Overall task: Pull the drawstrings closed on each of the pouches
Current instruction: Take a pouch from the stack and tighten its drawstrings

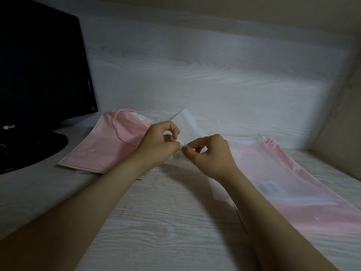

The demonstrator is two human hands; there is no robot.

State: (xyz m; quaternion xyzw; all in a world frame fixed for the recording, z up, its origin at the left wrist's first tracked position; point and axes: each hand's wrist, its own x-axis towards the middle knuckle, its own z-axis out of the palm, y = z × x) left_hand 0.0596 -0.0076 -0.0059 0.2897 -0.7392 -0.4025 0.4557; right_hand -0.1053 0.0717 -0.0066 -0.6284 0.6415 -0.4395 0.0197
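A black flat-screen monitor (39, 75) was seen at the far left on the white wood-grain table (166, 222). Just right of it, a flat pink plastic pouch with pale dots (105, 149) was laid, its pink cord (119, 132) looped over it. At the centre, a thin white drawstring (180, 143) was pinched by the left hand (156, 145) and the right hand (207, 151), thumb against forefinger, the remaining fingers curled. A frosted white plastic pouch (187, 124) was held up behind them, its corner raised. Farther right, a frosted white-and-pink pouch (293, 182) was spread flat.
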